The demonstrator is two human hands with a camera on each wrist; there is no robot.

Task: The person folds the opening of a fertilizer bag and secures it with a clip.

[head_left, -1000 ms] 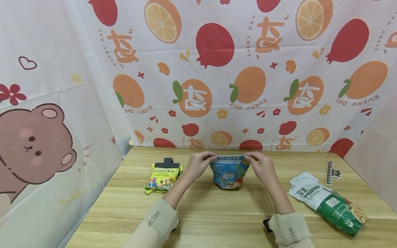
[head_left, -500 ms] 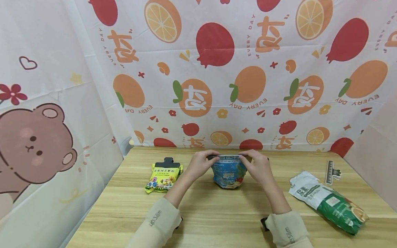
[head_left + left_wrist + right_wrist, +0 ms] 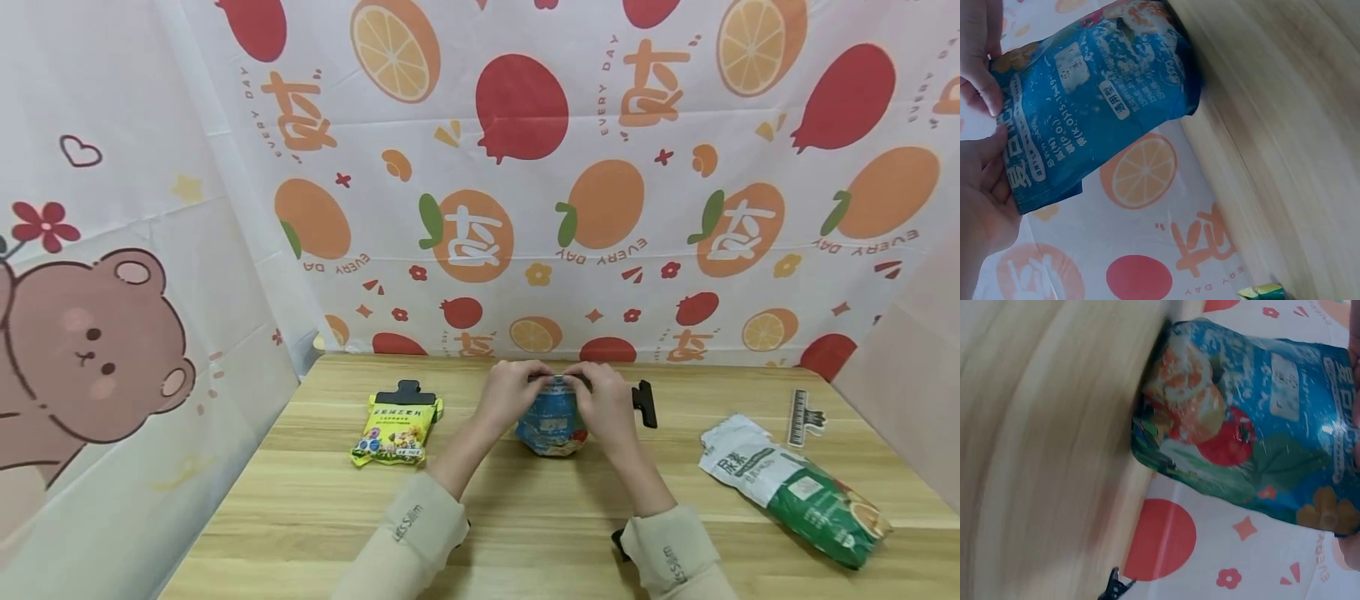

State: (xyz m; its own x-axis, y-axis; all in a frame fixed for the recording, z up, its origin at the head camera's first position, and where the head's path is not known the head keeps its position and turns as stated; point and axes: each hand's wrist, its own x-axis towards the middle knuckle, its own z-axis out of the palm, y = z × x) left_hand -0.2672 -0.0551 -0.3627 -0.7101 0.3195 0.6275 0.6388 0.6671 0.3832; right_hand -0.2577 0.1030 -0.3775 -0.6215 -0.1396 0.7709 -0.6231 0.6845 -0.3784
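Note:
A blue printed plastic bag (image 3: pixel 553 429) stands upright on the wooden table, its base touching the surface. My left hand (image 3: pixel 510 393) pinches its top edge from the left, and my right hand (image 3: pixel 604 402) pinches it from the right. The two hands are close together at the middle of the edge. In the left wrist view the bag (image 3: pixel 1104 94) shows white lettering, with thumbs at its top edge. Fruit pictures cover the bag (image 3: pixel 1241 425) in the right wrist view. Just right of my right hand lies a black clip (image 3: pixel 645 405), partly hidden behind it.
A yellow bag (image 3: pixel 397 429) with a black clip (image 3: pixel 407 395) across its top lies at left. To the right rests a green and white bag (image 3: pixel 795 492), with a ruler-patterned clip (image 3: pixel 799 419) beyond it. A printed cloth (image 3: pixel 555 208) hangs behind the table (image 3: pixel 540 533).
Both hands have slid inward along the bag's top edge and are now closer together. The black clip behind the right hand has come into view. The other bags stay put.

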